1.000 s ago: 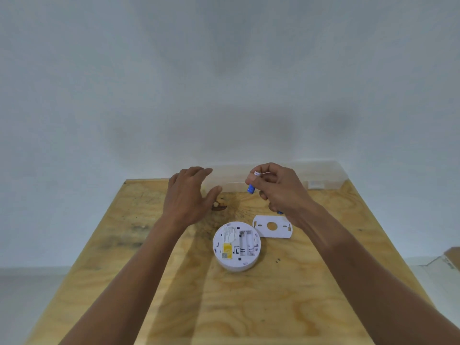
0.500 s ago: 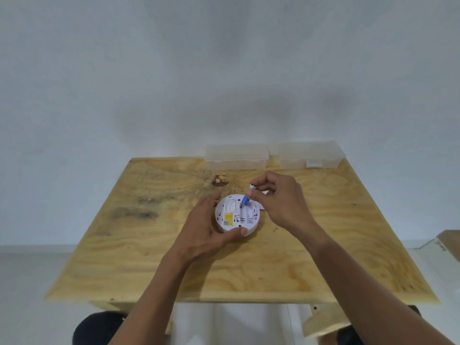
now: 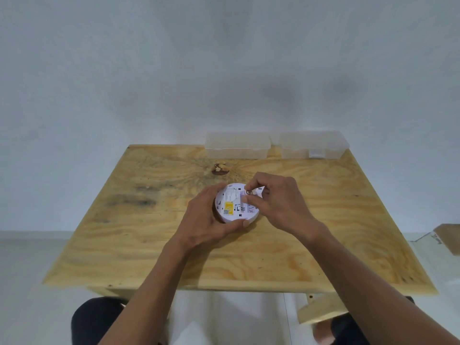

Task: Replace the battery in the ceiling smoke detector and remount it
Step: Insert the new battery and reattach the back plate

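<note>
The white round smoke detector (image 3: 231,207) lies back-side up on the wooden table (image 3: 149,232), showing a yellow label and its battery bay. My left hand (image 3: 209,220) wraps around its left and front rim. My right hand (image 3: 276,202) pinches a small battery (image 3: 248,192) between thumb and fingers, its metal end facing me, right at the battery bay's far end. The white mounting plate (image 3: 260,189) is mostly hidden behind my right hand; only a corner shows.
Two clear plastic boxes (image 3: 237,145) (image 3: 313,144) stand along the table's far edge against the wall. A dark knot (image 3: 220,169) marks the wood behind the detector. A cardboard box (image 3: 448,237) lies on the floor at right.
My left hand came down and took hold of the detector. My right hand brought the battery from above the table down onto the battery bay. The view tilted down.
</note>
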